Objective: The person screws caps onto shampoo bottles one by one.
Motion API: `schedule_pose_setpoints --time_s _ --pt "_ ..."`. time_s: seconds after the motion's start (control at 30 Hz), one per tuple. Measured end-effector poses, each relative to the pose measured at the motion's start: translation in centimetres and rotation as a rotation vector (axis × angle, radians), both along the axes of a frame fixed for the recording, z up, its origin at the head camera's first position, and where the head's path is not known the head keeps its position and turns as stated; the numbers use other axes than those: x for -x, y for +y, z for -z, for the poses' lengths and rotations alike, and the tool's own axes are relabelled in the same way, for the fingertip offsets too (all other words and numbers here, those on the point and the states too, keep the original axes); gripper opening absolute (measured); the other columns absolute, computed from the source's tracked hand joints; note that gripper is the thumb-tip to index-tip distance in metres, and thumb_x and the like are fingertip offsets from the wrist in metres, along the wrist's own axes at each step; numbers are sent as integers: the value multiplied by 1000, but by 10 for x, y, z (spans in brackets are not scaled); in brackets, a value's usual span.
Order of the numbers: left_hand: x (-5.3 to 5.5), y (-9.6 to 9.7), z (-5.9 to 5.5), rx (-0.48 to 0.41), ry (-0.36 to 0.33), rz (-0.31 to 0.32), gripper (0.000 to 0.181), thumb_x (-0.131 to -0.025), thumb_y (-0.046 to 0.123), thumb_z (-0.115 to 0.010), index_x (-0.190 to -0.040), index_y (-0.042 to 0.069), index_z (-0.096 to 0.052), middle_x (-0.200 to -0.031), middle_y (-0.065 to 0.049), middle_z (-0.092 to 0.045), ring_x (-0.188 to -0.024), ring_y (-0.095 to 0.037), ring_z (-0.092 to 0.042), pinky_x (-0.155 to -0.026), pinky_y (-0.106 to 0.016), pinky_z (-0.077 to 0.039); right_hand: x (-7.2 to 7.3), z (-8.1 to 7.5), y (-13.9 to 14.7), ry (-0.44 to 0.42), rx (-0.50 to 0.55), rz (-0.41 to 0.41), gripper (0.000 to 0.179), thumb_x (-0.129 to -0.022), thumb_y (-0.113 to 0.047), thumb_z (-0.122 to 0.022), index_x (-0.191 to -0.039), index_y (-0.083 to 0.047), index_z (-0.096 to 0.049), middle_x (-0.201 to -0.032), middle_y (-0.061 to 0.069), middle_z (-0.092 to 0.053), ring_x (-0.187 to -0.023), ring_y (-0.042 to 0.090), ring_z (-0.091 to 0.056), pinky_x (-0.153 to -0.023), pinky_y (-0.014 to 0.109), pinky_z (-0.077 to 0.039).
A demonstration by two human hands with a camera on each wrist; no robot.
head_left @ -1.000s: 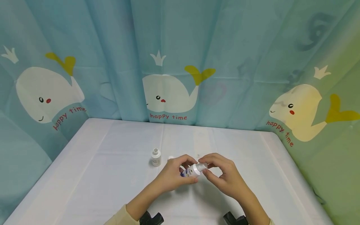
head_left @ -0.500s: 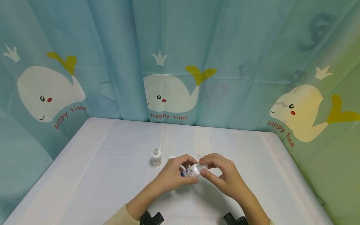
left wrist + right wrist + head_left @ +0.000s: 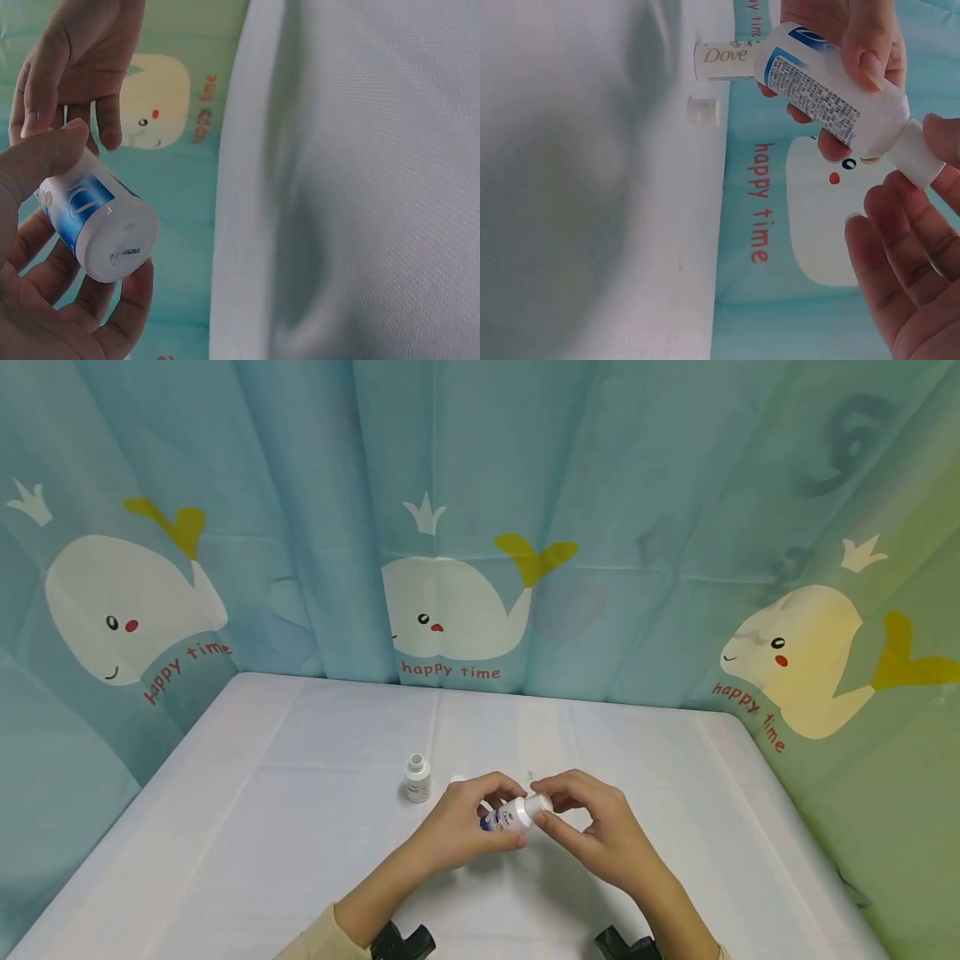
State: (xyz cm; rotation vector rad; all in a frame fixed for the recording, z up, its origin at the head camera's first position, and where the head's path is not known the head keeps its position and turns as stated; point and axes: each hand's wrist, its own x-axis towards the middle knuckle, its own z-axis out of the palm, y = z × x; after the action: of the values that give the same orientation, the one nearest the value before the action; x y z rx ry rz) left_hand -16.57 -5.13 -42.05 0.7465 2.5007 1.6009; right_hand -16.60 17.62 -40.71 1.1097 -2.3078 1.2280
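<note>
The bottle is gripped by the left hand, its cap pinched by the right hand; any twist should be kept square

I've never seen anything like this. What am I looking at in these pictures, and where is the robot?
There isn't one: a person is working with a bare left hand and right hand. The wide picture comes from a camera worn on the head, looking forward and down. The two closer ones come from cameras on the wrists, so they look turned sideways.

The left hand holds a white bottle with a blue label, tilted, above a white-covered table. The right hand's thumb and fingers pinch its white cap. On the table stands another white bottle, open at the top, and near it a small white piece, perhaps a cap. Behind hangs a whale-patterned curtain.
</note>
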Motion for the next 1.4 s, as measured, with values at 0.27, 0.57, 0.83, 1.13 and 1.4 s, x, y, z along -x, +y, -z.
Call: schedule_pose_setpoints --time_s 0.27,0.57,0.83,1.13,1.4 --pt "0 1 2 19 13 8 40 -77 29 -86 -112 28 -67 -101 17 -68 -91 -6 -59 -76 -25 -52 -2 -1 1 -48 -28 61 20 -87 -14 -78 -105 -17 -69 -102 -6 -72 -91 11 -69 -79 32 -59" --pt "1 0 0 15 20 1 41 -78 26 -86 -114 25 -67 -100 16 -68 -90 -6 -61 -75 -25 -53 -2 -3 2 -55 9 -22 47 -83 -5 -79 -127 -14 -64 -123 3 -67 -105 17 -66 -81 34 -59" --pt "1 -1 -1 6 12 8 40 -78 24 -86 -113 26 -67 -100 16 -68 -90 -6 -61 -75 -26 -53 0 -1 2 7 40 -81 43 -80 9 -75 -118 -10 -67 -114 7 -69 -104 18 -65 -78 29 -58" --pt "-1 1 1 8 -2 13 39 -78 28 -85 -112 27 -67 -100 16 -68 -90 -6 -60 -74 -25 -52 1 2 1 12 34 -52 34 -82 3 -77 -112 -11 -69 -107 3 -70 -93 15 -67 -76 27 -59" --pt "-1 1 2 27 -4 0 39 -79 32 -85 -113 28 -67 -100 16 -67 -91 -6 -60 -75 -25 -52 1 1 0 8 24 -37 31 -85 -1 -76 -113 -12 -69 -106 1 -70 -89 12 -67 -77 26 -58"
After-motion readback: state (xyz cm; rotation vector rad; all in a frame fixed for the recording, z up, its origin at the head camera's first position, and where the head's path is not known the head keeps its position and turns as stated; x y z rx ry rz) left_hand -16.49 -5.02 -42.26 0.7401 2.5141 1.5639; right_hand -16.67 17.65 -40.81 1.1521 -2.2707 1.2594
